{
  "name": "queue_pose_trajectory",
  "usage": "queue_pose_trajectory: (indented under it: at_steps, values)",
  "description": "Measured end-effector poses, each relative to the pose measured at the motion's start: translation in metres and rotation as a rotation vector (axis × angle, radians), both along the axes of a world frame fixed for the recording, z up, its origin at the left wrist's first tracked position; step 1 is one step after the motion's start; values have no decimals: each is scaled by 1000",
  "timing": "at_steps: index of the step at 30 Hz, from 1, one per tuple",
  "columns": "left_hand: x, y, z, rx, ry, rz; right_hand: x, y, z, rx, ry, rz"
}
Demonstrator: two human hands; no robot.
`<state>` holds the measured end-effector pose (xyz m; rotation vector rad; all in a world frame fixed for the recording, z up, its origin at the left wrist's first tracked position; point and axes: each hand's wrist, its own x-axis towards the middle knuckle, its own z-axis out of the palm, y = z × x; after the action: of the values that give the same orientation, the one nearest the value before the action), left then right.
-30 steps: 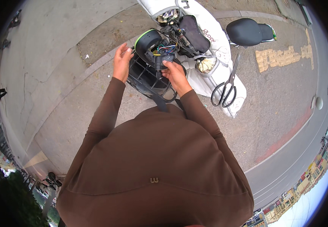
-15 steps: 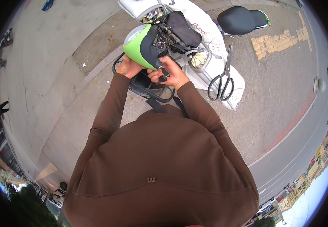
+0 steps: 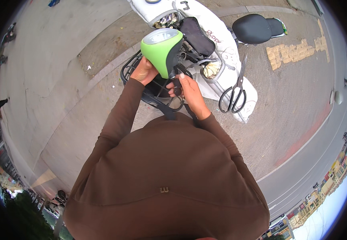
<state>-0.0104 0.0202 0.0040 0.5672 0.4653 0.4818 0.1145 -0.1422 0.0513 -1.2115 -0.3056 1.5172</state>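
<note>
Over the black basket, the left hand cups the green headlight shell, long axis running toward the body, while the right hand (nearer its narrow end) pinches a black cylindrical part.

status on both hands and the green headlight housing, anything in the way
Left hand gripping green headlight housing; right hand on black part at its lower end. Black basket beneath. Scissors off right, apart from both hands; nothing seen blocking.
</note>
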Motion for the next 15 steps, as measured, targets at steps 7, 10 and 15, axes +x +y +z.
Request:
queue_pose_trajectory:
  at_steps: [7, 10, 15]
  values:
    - [6, -15, 16, -1, -68, 99, -5, -7, 0, 24, -186, -58]
    - [4, -18, 16, -50, -119, 129, -4, -6, 0, 11, 29, -71]
    - [2, -20, 19, -117, -211, 175, -4, -2, -2, 66, 347, -86]
